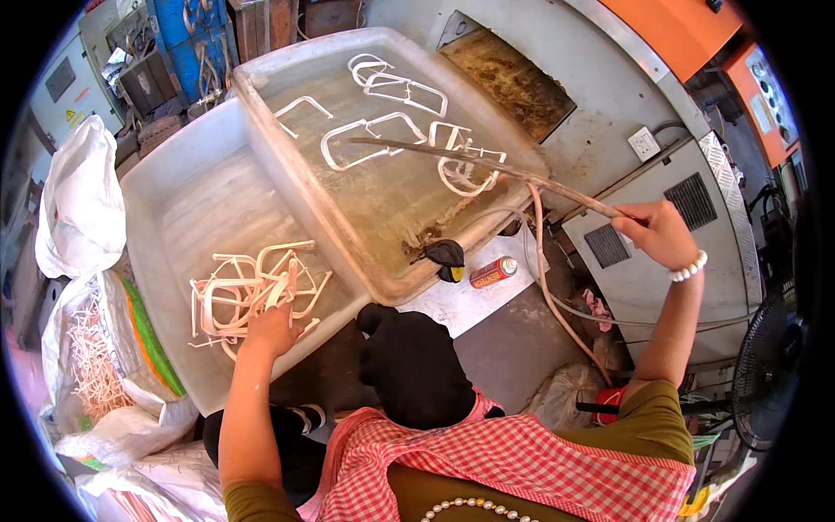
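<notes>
The left grip [271,331] touches a heap of pale frames [228,284] in the left tub [209,187]; whether its fingers pinch one, I cannot tell. The right grip [657,235] is wrapped around a stick [574,197], which reaches over other frames [404,84] in the right tub [309,191].

Lighting's decent: my left hand [271,331] and right hand [665,237] come out bright and fairly sharp. The white bag [83,200] over on my left nearly blows out, though. Floor's [320,381] murky with shadow, and the fisheye bends everything toward a black, blue-fringed rim.
</notes>
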A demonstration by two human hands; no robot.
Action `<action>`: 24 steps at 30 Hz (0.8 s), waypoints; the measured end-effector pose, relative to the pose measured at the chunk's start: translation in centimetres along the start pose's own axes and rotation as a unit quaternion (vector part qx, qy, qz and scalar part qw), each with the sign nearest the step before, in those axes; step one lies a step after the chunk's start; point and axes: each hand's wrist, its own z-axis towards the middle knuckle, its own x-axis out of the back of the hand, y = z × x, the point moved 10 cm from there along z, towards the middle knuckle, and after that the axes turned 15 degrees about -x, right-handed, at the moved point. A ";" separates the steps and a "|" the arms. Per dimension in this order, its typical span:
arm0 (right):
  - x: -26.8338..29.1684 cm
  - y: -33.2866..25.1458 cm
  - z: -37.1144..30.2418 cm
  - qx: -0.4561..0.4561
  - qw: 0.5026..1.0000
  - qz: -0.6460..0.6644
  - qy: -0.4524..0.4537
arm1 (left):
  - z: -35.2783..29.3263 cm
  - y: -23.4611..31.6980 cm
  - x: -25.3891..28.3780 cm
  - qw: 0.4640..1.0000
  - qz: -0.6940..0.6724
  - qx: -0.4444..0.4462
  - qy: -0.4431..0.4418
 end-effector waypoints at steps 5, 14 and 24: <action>-3.3 4.0 3.8 -0.085 0.982 -0.159 0.056 | 0.1 0.7 0.6 0.998 0.004 -0.040 0.044; -12.1 3.4 12.8 -0.146 0.974 -0.169 0.035 | -0.7 1.3 0.7 0.999 0.014 -0.032 0.023; -16.9 0.0 21.4 -0.166 0.982 -0.075 0.046 | -0.4 0.9 0.3 0.999 0.007 -0.031 0.012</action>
